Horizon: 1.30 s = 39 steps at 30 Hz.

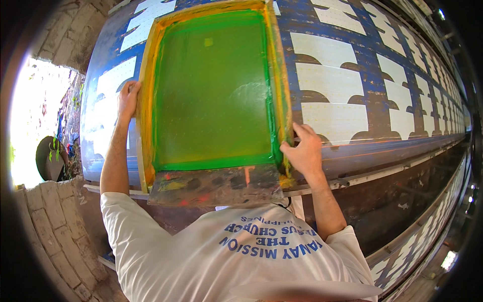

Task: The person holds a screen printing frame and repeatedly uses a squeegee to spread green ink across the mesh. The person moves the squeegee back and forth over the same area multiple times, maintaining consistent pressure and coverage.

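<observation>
A screen printing frame (283,75) with a wooden rim stained orange and yellow lies over the long table before me. Its mesh (214,95) is green, edged by a brighter green border. A dark, paint-smeared board (216,186) runs along its near end and overhangs the table's edge. My left hand (129,99) is closed at the frame's left side, with its fingertips partly hidden. Near the lower right corner, my right hand (306,151) grips the right side, thumb against the rim. What lies under the frame cannot be seen clearly.
Rows of white cut pieces (329,80) with curved notches lie on the blue-stained table (347,157). A rail (362,175) follows its near edge. Brickwork (55,216) and a bright opening are at the left. Another surface with white pieces (422,246) stands at the lower right.
</observation>
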Each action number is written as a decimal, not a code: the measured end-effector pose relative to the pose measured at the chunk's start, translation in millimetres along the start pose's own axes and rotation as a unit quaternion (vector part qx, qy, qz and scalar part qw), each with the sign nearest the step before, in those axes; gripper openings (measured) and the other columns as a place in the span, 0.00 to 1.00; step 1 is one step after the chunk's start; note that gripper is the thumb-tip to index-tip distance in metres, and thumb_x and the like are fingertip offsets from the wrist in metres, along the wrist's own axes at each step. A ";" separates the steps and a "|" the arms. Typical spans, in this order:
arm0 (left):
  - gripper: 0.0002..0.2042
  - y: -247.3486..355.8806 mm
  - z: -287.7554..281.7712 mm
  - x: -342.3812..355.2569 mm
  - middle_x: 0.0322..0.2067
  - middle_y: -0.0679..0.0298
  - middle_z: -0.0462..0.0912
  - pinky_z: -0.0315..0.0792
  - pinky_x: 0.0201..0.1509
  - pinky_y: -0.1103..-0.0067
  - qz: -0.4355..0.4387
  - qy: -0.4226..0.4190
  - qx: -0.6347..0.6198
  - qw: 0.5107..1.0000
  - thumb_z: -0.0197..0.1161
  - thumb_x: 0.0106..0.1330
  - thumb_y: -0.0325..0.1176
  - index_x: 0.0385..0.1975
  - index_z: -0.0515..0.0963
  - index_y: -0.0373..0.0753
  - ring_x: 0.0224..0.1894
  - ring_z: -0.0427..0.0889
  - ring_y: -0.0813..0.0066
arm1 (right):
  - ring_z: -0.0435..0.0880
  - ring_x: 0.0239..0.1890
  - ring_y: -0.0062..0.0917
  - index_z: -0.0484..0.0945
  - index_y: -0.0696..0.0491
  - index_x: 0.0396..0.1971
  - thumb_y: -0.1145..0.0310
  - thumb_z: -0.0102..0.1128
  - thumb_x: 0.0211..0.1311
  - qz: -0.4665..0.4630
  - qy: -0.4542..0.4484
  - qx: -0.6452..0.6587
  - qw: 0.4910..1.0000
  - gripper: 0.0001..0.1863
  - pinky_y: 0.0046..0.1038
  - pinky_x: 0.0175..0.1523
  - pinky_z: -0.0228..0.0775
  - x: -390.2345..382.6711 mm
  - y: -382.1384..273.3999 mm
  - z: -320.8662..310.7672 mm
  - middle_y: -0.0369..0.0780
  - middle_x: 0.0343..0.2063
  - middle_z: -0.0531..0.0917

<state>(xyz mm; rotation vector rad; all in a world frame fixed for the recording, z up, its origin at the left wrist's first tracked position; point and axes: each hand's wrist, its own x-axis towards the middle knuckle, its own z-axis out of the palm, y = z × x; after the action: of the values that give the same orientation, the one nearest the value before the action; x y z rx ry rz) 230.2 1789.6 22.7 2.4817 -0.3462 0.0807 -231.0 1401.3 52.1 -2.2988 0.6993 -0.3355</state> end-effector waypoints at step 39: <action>0.24 335.5 260.6 -151.3 0.52 0.44 0.87 0.76 0.62 0.56 -0.012 0.001 0.046 0.999 0.56 0.77 0.56 0.57 0.80 0.42 0.57 0.84 0.41 | 0.85 0.57 0.42 0.76 0.60 0.67 0.68 0.77 0.61 0.172 -0.026 0.018 0.985 0.35 0.37 0.63 0.77 15.4 295.1 -260.4 0.50 0.56 0.83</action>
<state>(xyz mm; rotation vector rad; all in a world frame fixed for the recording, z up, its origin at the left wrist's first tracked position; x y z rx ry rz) -11.2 1410.4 -13.6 2.5753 -0.3192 0.0903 -442.1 1069.2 36.4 -2.0961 1.0356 -0.1248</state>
